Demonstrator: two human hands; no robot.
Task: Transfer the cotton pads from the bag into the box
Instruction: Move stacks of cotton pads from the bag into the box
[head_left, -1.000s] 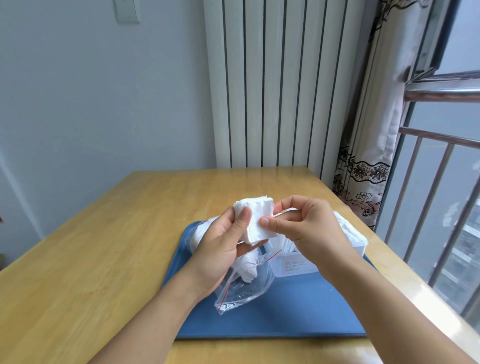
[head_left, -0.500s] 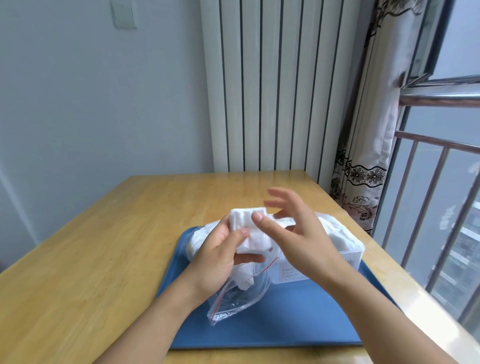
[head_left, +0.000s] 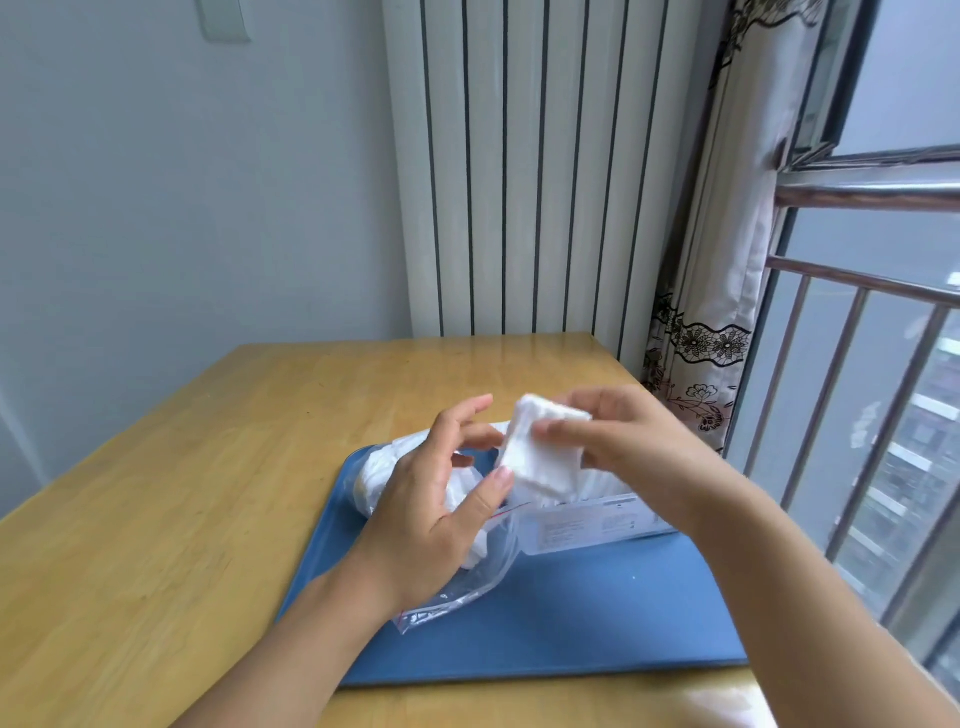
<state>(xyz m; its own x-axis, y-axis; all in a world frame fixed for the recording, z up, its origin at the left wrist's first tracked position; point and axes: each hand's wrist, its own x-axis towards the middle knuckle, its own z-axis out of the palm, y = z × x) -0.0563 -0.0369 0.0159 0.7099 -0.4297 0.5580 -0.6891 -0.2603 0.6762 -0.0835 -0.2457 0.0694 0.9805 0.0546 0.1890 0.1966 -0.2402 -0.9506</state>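
My right hand (head_left: 623, 441) grips a small stack of white cotton pads (head_left: 540, 457), held tilted above the near edge of the white box (head_left: 587, 525). My left hand (head_left: 436, 499) is beside the stack with fingers spread, its thumb tip near the pads' lower corner, holding nothing that I can see. Under my left hand lies the clear zip bag (head_left: 467, 582) with a red seal line, more white pads (head_left: 384, 467) inside it at the left. The box holds white pads, mostly hidden by my right hand.
Bag and box sit on a blue tray (head_left: 571, 623) on a wooden table (head_left: 182, 493). A white radiator (head_left: 509, 166) stands behind the table, with a curtain (head_left: 711, 312) and a window with metal bars (head_left: 852, 415) at the right.
The stack of pads passed from my left hand to my right hand and moved right, over the box. My left hand let go and spread its fingers.
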